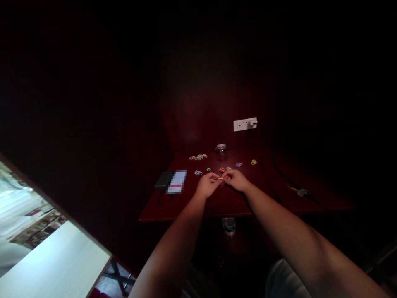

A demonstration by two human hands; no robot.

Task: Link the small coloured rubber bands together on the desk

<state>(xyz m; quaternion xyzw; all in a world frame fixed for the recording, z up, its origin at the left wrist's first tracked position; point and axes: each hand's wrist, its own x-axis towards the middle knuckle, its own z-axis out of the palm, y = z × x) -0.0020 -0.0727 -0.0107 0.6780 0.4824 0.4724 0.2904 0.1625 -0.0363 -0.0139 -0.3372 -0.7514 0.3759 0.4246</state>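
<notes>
My left hand (207, 186) and my right hand (238, 180) meet over the dark red table, fingertips pinched on a small yellow hair tie (220, 179) between them. Just beyond the fingers lie orange-red hair ties (221, 169) and a pink one (228, 168). To the left are pale blue hair ties (197, 173) and a single green one (209, 169). Purple hair ties (238, 164) and a yellow group (253, 162) lie to the right. Farther back on the left is a mixed-colour pile of hair ties (198, 157).
A clear lidded jar (221, 152) stands at the back of the table. On the left, a phone (177, 182) lies against a black box-like device (163, 181) with a cable. A cable with a connector (302, 192) lies right. Below the tabletop is a cup (229, 227).
</notes>
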